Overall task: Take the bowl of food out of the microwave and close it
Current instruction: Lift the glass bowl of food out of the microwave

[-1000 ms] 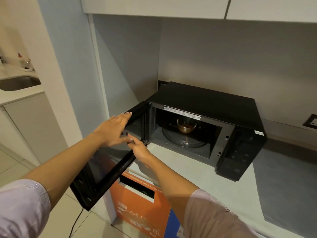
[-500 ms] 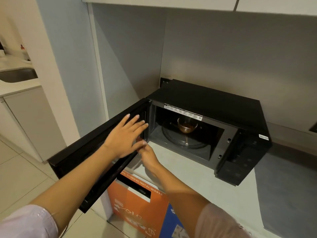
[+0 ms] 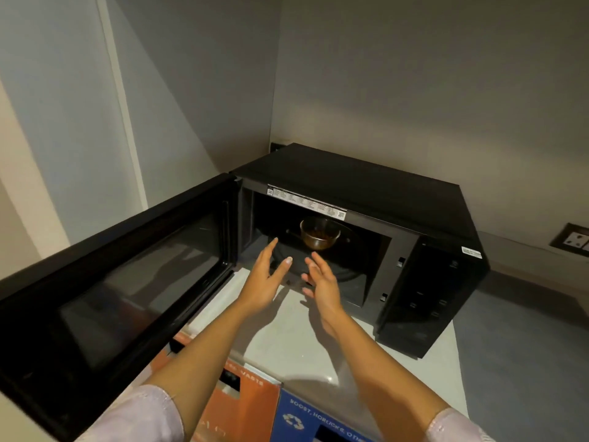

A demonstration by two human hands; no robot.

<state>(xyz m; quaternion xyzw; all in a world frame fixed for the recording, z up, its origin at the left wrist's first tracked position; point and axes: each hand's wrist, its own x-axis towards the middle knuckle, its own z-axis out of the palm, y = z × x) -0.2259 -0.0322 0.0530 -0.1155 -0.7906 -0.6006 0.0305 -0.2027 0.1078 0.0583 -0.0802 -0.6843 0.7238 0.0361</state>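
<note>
A black microwave (image 3: 366,183) stands in the corner on a pale counter. Its door (image 3: 121,282) is swung fully open to the left. Inside, on the glass turntable, sits a small clear glass bowl (image 3: 320,233) with brown food in it. My left hand (image 3: 267,279) and my right hand (image 3: 320,282) are both at the mouth of the cavity, just in front of the bowl, palms facing each other. Fingers are spread and neither hand touches the bowl.
The microwave's control panel (image 3: 427,298) is on its right side. A wall socket (image 3: 573,240) sits at the far right. An orange box (image 3: 242,406) and a blue box (image 3: 318,419) stand below the counter edge. A grey mat (image 3: 526,362) covers the counter on the right.
Both hands have left the door and moved right to the cavity opening. The door has swung wider to the left. The camera has come closer to the microwave.
</note>
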